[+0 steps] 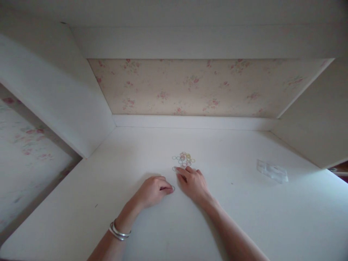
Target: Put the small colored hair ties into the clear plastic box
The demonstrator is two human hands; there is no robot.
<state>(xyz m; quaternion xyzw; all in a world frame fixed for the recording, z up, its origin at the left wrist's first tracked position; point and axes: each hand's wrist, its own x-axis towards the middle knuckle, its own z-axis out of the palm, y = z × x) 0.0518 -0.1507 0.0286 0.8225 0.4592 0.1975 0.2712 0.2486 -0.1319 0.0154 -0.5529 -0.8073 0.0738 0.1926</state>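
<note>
My left hand (154,189), with silver bangles (119,232) on its wrist, is closed in a pinch on a small, thin dark elastic band (173,188) just above the desk. My right hand (191,180) is open, its index finger reaching forward and left to touch a single dark band (174,169) lying on the surface. Its thumb is apart from the index fingertip. Just beyond the right fingers lies a loose cluster of several thin coloured bands (182,158), in pink, yellow and green tones. Some of them overlap.
A clear plastic packet (272,171) lies on the white desk (223,224) to the right. A short dark sliver (96,206) lies at the left. White panels stand on both sides, a shelf hangs overhead, and floral wallpaper (185,87) covers the back.
</note>
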